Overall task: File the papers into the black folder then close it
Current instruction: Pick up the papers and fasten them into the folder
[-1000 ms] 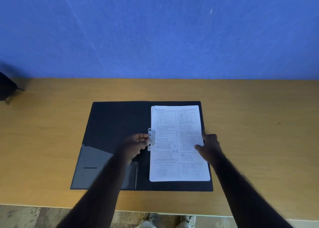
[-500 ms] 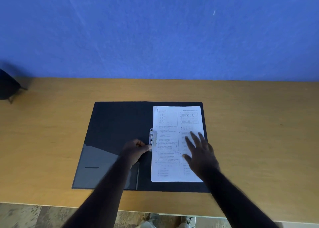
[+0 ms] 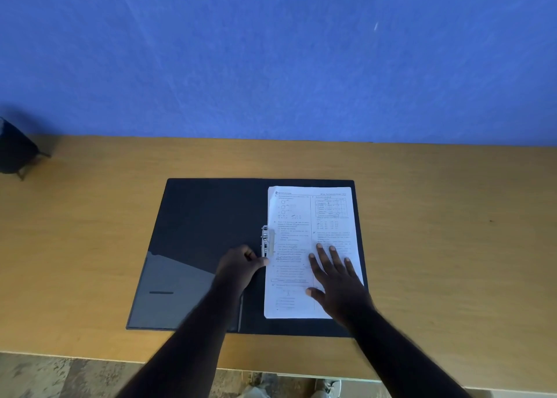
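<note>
Paper under the right hand (image 3: 337,280) is thin and limp; the spread, flat fingers pin the papers (image 3: 310,247) on the black folder (image 3: 205,232) lying open at frame centre. Left hand (image 3: 241,265), curled, pinches the metal clip (image 3: 265,242) at their left edge. The cover looks light and stiff: lift its far-left edge.

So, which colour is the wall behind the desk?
Blue, a plain wall without pattern; the head view shows it.

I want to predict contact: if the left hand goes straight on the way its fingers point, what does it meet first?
The left hand points right toward the metal clip; it would probably meet that first, then the papers edge.
</note>
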A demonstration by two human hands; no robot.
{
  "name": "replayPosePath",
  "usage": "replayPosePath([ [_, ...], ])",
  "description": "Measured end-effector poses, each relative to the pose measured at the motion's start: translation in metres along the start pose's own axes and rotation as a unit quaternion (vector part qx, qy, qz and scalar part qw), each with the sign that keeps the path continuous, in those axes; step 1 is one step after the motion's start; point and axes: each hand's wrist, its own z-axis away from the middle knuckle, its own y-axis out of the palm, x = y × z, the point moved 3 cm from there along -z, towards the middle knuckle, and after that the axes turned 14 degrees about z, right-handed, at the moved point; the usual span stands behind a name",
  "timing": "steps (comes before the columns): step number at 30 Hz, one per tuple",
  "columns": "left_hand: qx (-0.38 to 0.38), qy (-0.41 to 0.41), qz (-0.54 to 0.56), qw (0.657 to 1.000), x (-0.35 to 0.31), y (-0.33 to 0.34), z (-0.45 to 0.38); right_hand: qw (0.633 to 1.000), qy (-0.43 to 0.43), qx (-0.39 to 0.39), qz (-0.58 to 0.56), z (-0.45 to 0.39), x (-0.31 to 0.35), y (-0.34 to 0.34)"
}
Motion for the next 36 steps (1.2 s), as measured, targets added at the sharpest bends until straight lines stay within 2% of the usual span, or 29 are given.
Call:
replayPosePath([
  [9,0.025,-0.003,0.002,1.000,0.001,-0.003,-0.004,1.000,-0.001,-0.012,0.003,0.000,0.000,0.000],
  [14,0.039,0.004,0.004,0.999,-0.001,-0.006,0.001,0.999,0.007,-0.020,-0.044,0.004,-0.002,-0.008],
  [16,0.020,0.022,0.011,0.999,0.000,-0.007,0.005,0.988,0.066,-0.064,-0.127,0.015,-0.009,-0.015],
  [19,0.007,0.041,0.017,0.999,0.012,-0.007,0.014,0.931,0.236,-0.137,-0.243,0.047,-0.031,-0.013],
  [21,0.008,0.040,0.018,0.999,0.022,-0.006,0.019,0.910,0.275,-0.105,-0.292,0.067,-0.039,0.000],
  [23,0.010,0.037,0.027,0.999,0.028,-0.007,0.020,0.909,0.274,-0.065,-0.308,0.083,-0.038,0.012],
  [36,0.022,0.025,0.023,0.999,0.029,-0.005,0.017,0.894,0.272,-0.016,-0.356,0.092,-0.033,0.020],
])
